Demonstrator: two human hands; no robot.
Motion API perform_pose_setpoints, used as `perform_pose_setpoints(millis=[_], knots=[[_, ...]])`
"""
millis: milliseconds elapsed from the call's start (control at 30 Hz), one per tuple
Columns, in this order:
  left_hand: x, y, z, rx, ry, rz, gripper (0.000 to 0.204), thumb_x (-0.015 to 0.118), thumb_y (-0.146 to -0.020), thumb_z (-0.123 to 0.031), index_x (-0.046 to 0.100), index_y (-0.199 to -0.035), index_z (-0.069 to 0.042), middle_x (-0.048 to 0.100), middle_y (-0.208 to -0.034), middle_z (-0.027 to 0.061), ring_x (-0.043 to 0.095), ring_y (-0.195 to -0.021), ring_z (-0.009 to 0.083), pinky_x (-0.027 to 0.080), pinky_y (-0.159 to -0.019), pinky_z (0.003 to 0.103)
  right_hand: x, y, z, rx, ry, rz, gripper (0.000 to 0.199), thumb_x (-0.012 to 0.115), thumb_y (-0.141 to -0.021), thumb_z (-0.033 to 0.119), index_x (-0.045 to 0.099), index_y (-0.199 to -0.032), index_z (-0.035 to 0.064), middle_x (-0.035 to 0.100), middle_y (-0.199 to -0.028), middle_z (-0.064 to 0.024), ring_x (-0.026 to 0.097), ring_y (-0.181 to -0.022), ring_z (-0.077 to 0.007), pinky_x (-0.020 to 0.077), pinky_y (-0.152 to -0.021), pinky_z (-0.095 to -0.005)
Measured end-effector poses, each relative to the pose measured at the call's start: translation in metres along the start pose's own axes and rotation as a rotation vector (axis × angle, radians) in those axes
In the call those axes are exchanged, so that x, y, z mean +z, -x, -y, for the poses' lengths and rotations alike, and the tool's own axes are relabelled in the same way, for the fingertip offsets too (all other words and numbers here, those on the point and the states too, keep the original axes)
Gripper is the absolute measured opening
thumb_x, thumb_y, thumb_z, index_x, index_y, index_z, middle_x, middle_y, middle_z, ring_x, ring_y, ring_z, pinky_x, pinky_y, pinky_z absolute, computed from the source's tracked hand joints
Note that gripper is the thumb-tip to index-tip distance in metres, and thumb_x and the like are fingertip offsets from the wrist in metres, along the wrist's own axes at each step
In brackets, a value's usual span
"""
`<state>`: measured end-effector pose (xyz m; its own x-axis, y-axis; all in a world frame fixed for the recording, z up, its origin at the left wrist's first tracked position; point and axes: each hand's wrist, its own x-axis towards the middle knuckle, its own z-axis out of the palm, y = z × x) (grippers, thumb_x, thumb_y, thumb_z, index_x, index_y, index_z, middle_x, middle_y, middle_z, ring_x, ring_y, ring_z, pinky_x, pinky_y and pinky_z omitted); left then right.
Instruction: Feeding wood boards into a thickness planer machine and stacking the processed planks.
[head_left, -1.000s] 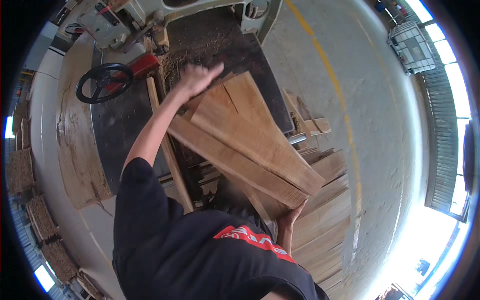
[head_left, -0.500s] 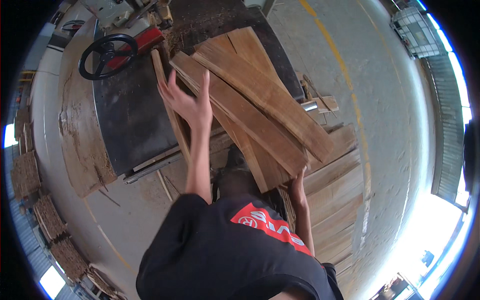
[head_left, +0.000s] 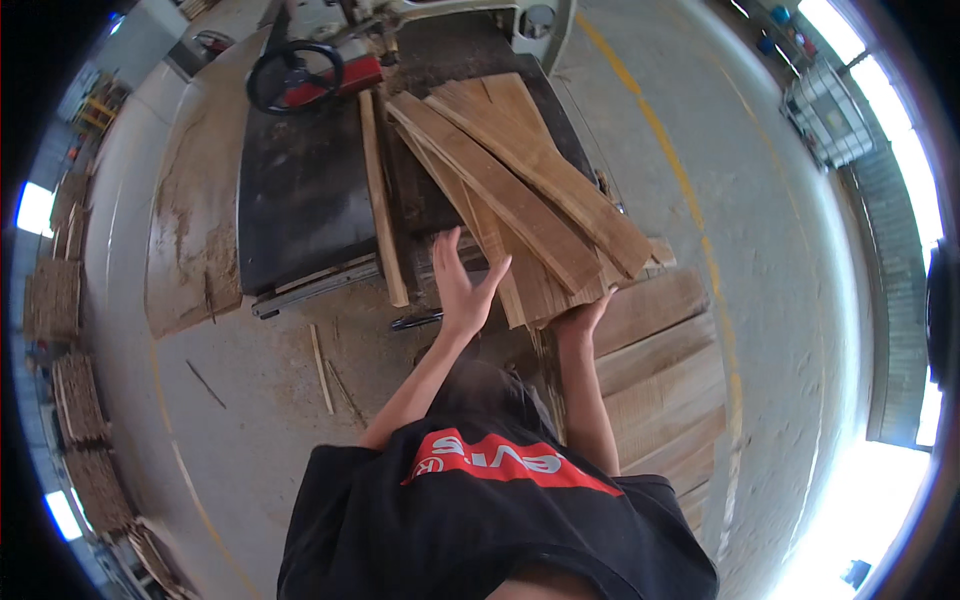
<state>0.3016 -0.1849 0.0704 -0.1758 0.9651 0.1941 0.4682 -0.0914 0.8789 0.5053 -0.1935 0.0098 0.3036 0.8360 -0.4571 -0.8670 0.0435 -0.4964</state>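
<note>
Boards (head_left: 497, 188): lay overlapped and fanned, far ends over the dark machine table (head_left: 310, 190), near ends jutting past its edge.
Right hand (head_left: 580, 318): gripped the boards' near end, fingers partly hidden.
Left hand (head_left: 465, 297): was empty, fingers spread, just beside the boards.
Narrow strip (head_left: 380, 200): lay left of them.
Planks (head_left: 660, 375): lay right of the right forearm.

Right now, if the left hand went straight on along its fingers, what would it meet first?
The left hand would probably meet the stacked boards along their left edge; depth is unclear, so the front edge of the dark tabletop could come first.
</note>
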Motion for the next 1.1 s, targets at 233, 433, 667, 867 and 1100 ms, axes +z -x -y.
perform_pose_setpoints(millis=[233,433,667,867,1100], knots=[[-0.063,0.065,0.013,-0.168,0.212,-0.173,0.050,0.072,-0.099,-0.021,0.056,-0.141,0.001,0.060,-0.143,0.0169,0.059,-0.129,0.0261,0.043,-0.108,0.040,0.036,0.020,-0.036,-0.045,0.020,-0.139,0.085,0.022,-0.100,0.075,0.039,-0.158,0.0145,0.044,-0.158,-0.0120,0.044,-0.140,-0.0381,0.0373,-0.117,-0.0557],[-0.056,0.048,0.012,0.046,0.197,-0.142,0.049,0.072,-0.099,-0.025,0.057,-0.140,-0.003,0.059,-0.144,0.0184,0.053,-0.137,0.0347,0.041,-0.112,0.047,0.053,0.001,-0.067,-0.014,-0.043,-0.139,0.095,0.024,-0.094,0.085,0.034,-0.160,0.0176,0.037,-0.161,-0.0112,0.038,-0.145,-0.0365,0.0345,-0.118,-0.0565],[0.034,-0.074,-0.013,0.349,-0.299,-0.195,0.082,0.078,-0.088,-0.052,0.048,-0.146,-0.003,0.041,-0.155,0.0285,0.029,-0.149,0.0508,0.030,-0.119,0.060,0.008,-0.031,-0.061,0.232,0.169,0.111,0.107,0.030,-0.089,0.091,0.024,-0.165,0.0163,0.025,-0.168,-0.0122,0.030,-0.150,-0.0374,0.0271,-0.120,-0.0576],[0.082,-0.106,-0.025,-0.020,-0.415,-0.122,0.123,0.086,-0.070,-0.065,0.025,-0.157,-0.002,0.023,-0.160,0.0399,0.014,-0.153,0.0541,0.012,-0.121,0.069,-0.056,0.008,-0.045,0.216,0.703,0.085,0.069,0.051,-0.104,0.059,0.055,-0.145,0.0037,0.067,-0.134,-0.0155,0.063,-0.123,-0.0271,0.0469,-0.103,-0.0417],[0.033,-0.114,-0.002,-0.060,-0.082,-0.117,0.100,0.088,-0.072,-0.029,0.034,-0.152,-0.001,0.042,-0.152,0.0298,0.043,-0.142,0.0414,0.038,-0.115,0.052,-0.214,0.097,-0.031,0.338,0.958,-0.146,0.052,0.059,-0.102,0.050,0.069,-0.123,0.0040,0.076,-0.109,-0.0112,0.072,-0.094,-0.0234,0.0553,-0.079,-0.0375]])
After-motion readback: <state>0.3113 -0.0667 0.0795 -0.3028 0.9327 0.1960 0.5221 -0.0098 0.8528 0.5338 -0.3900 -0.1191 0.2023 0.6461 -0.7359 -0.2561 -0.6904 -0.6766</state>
